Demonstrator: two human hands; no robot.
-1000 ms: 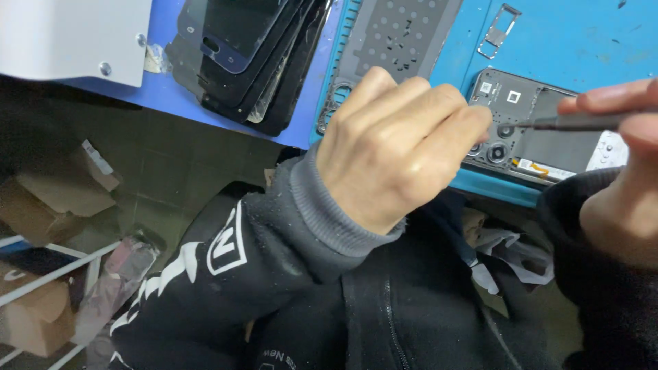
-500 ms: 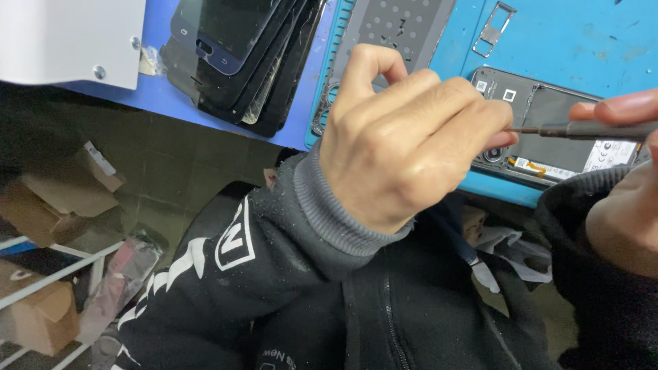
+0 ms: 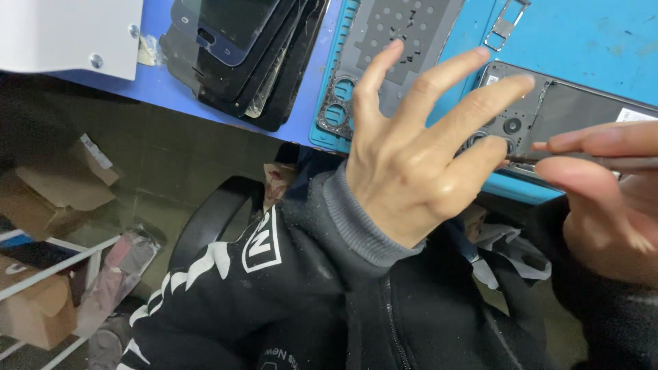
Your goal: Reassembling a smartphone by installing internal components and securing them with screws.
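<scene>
Blue covered the bench top (image 3: pixel 603 41), and on it, at its near edge, lay an opened dark phone body (image 3: pixel 548 116) with its round camera openings showing. The left hand (image 3: pixel 418 164) hovered over the phone's near end with its fingers spread wide and held nothing; one fingertip seemed to rest by the camera openings. The right hand (image 3: pixel 603 199) was closed on a thin metal tool (image 3: pixel 589 162), pinched between thumb and forefinger, its tip pointing toward the camera end of the phone. To the left lay a grey perforated mat in a teal frame (image 3: pixel 397 34) and a fanned stack of dark phone screens (image 3: pixel 240 48). Below the bench stood cardboard boxes (image 3: pixel 48 192).
</scene>
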